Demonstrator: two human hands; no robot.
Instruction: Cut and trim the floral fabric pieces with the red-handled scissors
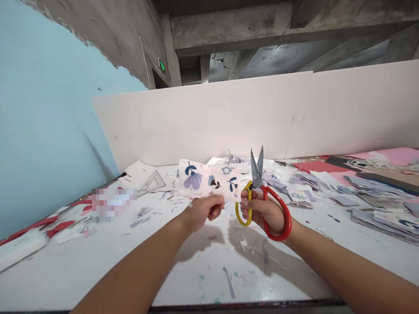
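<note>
A white floral-print sheet [192, 178] with purple, blue and dark red flowers is held up above the table. It has a crease or join down its middle; I cannot tell whether it is paper or cloth. My left hand [203, 212] is closed at its lower edge, fingers curled and thumb pressed against them. With my right hand [266, 210] I pinch the sheet's lower right corner. Scissors [257, 171] with one yellow and one red handle hang on the same hand. Their blades point up and stand slightly apart, right of the sheet.
Purple and white scraps litter the white table [196, 279]. A triangular ruler [153, 181] lies at the back left, near red pieces [60, 227] and a white roll-like object [22, 248]. Stacked pieces [386, 224] and pink sheets [393, 153] sit right. A pale partition [229, 122] closes the back.
</note>
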